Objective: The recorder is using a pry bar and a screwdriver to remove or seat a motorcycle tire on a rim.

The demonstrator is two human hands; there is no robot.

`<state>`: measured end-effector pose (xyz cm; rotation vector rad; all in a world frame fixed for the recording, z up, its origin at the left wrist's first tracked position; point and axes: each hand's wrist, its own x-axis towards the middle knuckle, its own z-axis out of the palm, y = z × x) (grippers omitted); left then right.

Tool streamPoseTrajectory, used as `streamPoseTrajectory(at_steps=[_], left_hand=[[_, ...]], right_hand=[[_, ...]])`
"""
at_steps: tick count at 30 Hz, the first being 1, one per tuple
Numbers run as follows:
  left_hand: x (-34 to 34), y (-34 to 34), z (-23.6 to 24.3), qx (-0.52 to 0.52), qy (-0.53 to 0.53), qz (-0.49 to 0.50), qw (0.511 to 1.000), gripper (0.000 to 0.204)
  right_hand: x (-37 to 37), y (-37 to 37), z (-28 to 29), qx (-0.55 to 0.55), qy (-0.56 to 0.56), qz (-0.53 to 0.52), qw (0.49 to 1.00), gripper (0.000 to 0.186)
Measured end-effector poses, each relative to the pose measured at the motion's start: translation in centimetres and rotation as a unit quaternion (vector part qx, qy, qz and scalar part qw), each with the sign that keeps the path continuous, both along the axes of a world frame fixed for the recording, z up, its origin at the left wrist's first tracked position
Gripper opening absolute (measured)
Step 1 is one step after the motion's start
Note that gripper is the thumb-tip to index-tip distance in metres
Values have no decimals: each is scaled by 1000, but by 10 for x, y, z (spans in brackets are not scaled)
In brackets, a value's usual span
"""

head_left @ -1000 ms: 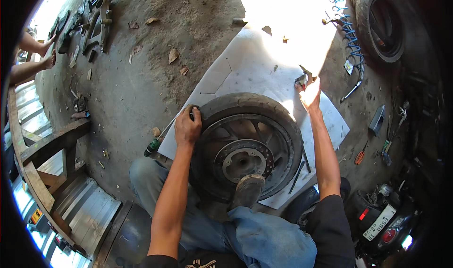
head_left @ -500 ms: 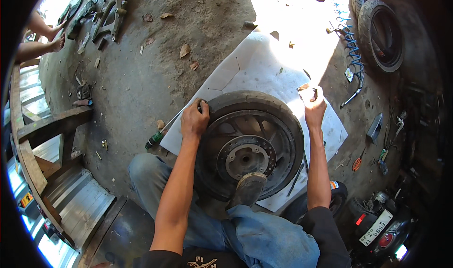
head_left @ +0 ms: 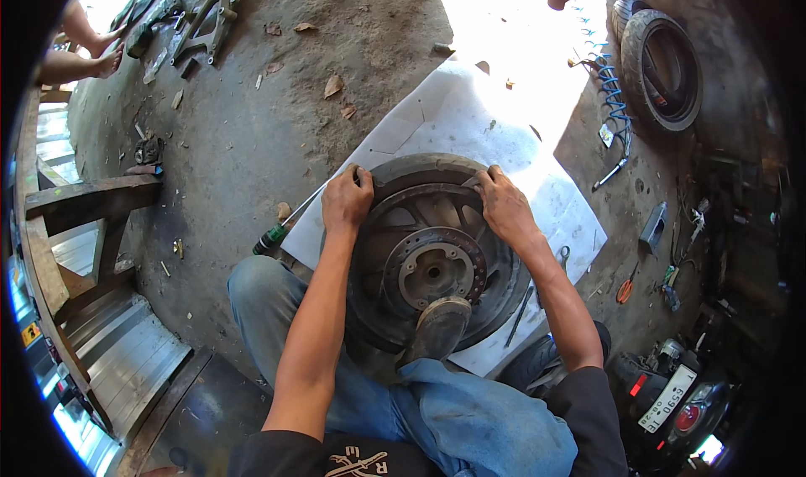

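Note:
A motorcycle wheel with its black tyre lies flat on a white sheet, its drilled brake disc facing up. My shoe rests on the wheel near the hub. At the tyre's upper left edge is my left hand, fingers curled closed; what they hold is hidden. My right hand is at the upper right of the tyre, fingertips pinched together by the rim edge, their contents too small to make out. A green-handled screwdriver lies left of the wheel, its shaft pointing toward my left hand.
A wrench and a thin dark rod lie right of the wheel. Further right are orange-handled pliers, a blue coiled air hose and loose tyres. A wooden bench frame stands left. Another person's feet show upper left.
My right hand has come left and down from the sunlit sheet to the tyre's upper right. My left hand stays at the tyre's upper left edge. The view has shifted slightly.

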<state>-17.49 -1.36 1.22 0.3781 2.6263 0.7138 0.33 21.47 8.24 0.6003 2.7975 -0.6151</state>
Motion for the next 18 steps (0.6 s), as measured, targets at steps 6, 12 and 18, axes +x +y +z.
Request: streamPoseTrajectory(at_steps=[6,12,18], left_hand=[[-1,0,3,5,-7,14,1000,38],[0,0,3,12,-5,16,1000,37],[0,0,1,10,4,10,1000,35]], right_hand=[[3,-15,1,-4,74,-54,996,25],[7,-14,9,-34,119,-133,983,20],[10,-13,-2,-33,142,-145,979,20]])
